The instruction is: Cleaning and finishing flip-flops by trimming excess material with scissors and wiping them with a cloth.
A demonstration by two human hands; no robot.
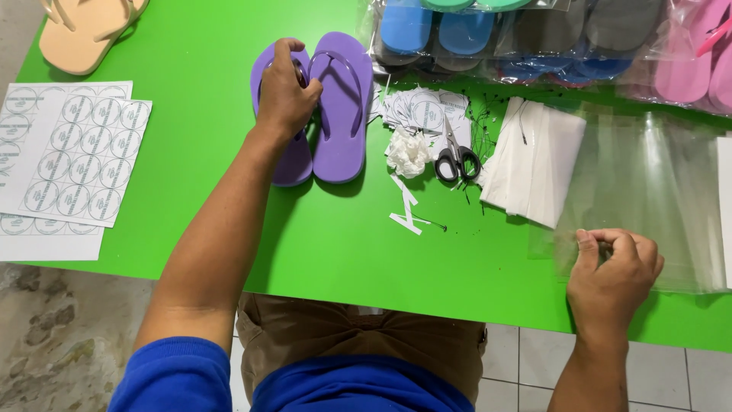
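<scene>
Purple foam first: pair of purple flip-flops (324, 107) lying side by side on the green table (229, 229), toes away from the body, heels toward it, long axes running almost straight out from the table's near edge. Left hand (284, 95) reaching far forward, arm nearly fully stretched, palm down over the left sandal, fingers curled around its strap near the toe, thumb pointing up toward the far end. Right sandal of the pair just beside, touching along the inner edge, untouched by any finger. Right hand (614, 271) well apart, down at the near right edge, bunched with fingertips pinched on the corner of the stack of clear plastic bags (648, 191); wrist bent, knuckles up. So: sandals ahead of and under the left hand, bags under the right, an open stretch of green between. Between the two hands, scissors (456, 156) with black handles, a crumpled white scrap (408, 152), a fan of white paper sheets (534, 164). Off to the left, sheets of round stickers (84, 156); top left, a beige pair (84, 30); along the far edge, bagged sandals (534, 38) in blue, grey and pink.
</scene>
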